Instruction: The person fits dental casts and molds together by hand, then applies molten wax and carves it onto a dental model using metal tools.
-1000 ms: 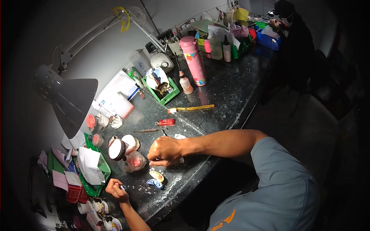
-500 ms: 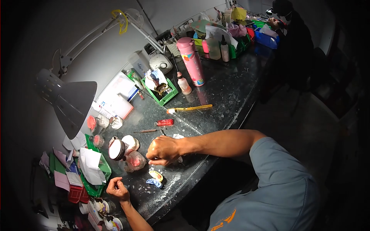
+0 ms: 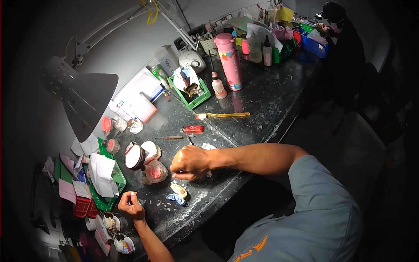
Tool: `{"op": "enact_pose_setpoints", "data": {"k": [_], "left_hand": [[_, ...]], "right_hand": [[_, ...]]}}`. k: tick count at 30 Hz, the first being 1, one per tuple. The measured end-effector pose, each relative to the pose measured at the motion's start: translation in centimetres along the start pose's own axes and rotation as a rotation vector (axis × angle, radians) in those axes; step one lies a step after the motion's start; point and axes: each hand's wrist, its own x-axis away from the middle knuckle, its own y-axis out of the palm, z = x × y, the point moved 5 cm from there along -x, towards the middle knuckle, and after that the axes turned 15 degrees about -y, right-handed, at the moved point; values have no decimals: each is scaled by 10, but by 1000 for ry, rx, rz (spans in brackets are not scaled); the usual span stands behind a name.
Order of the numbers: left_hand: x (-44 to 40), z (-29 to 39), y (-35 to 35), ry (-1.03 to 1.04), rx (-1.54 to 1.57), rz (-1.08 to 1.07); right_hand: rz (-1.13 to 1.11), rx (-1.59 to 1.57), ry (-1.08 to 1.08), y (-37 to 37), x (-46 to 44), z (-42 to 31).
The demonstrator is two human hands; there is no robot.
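My right hand (image 3: pixel 191 162) is closed, knuckles up, just right of a clear jar (image 3: pixel 156 172) with pink material in it. What its fingers hold, if anything, is hidden beneath them. My left hand (image 3: pixel 132 206) is held near the table's front left with its fingers curled in; I cannot make out anything inside. Between the hands and a little nearer me lie a yellowish dental piece (image 3: pixel 178 190) and a blue one (image 3: pixel 176 199). A dark-rimmed round container with a white face (image 3: pixel 135 157) stands tilted behind the jar, beside a pale round lump (image 3: pixel 151 151).
Beyond my right hand are a thin tool (image 3: pixel 172 138), a red object (image 3: pixel 192 129) and a yellow-handled brush (image 3: pixel 224 115). A pink flask (image 3: pixel 228 63) stands farther back. A lamp (image 3: pixel 89 100) overhangs the left side, near green bins (image 3: pixel 114 181). Another person (image 3: pixel 338 56) sits far right.
The view has shifted slightly, so the table things appear farther right and higher. Both hands stay closed, in nearly the same places over the table.
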Motion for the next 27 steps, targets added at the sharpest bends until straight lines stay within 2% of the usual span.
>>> {"op": "enact_pose_setpoints", "data": {"k": [4, 8, 12, 19, 21, 23, 27], "left_hand": [[-1, -3, 1, 14, 46, 25], [0, -16, -3, -75, 122, -32], [-1, -4, -2, 8, 24, 47], [-1, 2, -1, 1, -60, 29], [-2, -4, -1, 77, -49, 66], [-2, -16, -2, 14, -54, 75], [-1, -21, 0, -85, -49, 54]], "right_hand": [[28, -2, -17, -2, 0, 0], [54, 8, -47, -4, 0, -1], [43, 9, -35, -4, -1, -2], [62, 14, -70, 0, 1, -2], [35, 1, -49, 2, 1, -2], [-12, 9, -7, 8, 2, 2], [69, -16, -46, 10, 4, 3]]}}
